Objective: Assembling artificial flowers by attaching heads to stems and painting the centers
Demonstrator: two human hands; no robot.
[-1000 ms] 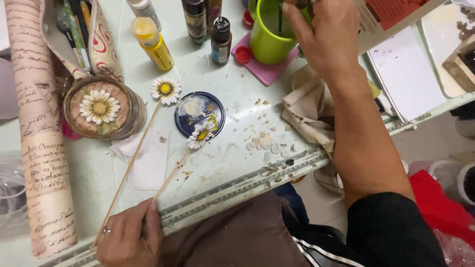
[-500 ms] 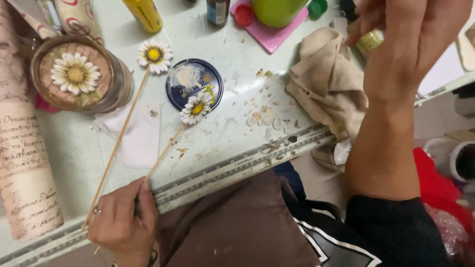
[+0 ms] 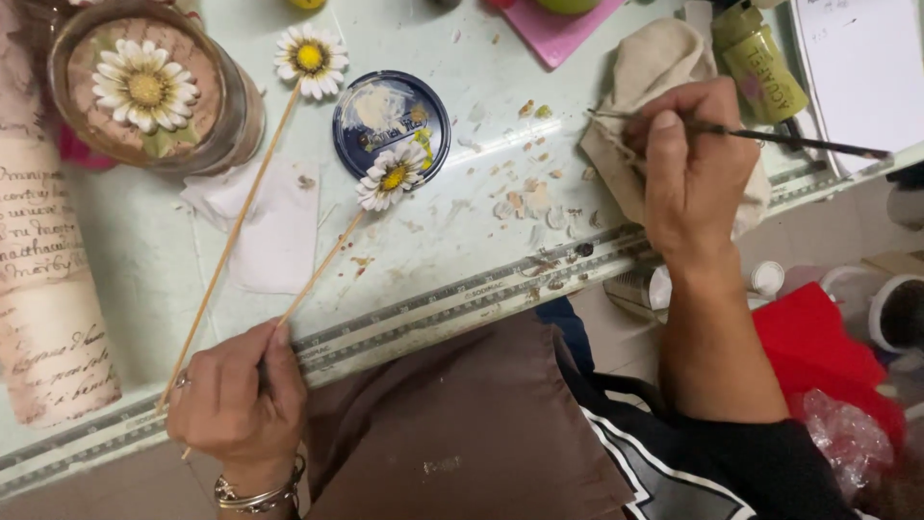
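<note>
Pale green worktop (image 3: 462, 241) flecked with dried paint, ruler strip along its front edge, left hand (image 3: 236, 400) closed around two wooden daisy sticks (image 3: 231, 241) – blooms resting by a round blue lid (image 3: 390, 120), right hand (image 3: 698, 169) pinching a thin paintbrush (image 3: 770, 138) over a beige rag (image 3: 654, 87), daisy-topped jar (image 3: 144, 87) – far left.

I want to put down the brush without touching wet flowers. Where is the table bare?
The widest bare patch lies between the blue lid, the beige cloth and the ruler edge, though dried paint flecks dot it. A smaller one sits above the lid, beside the pink mat. The left is crowded: jar, two flower sticks, white paper.
</note>
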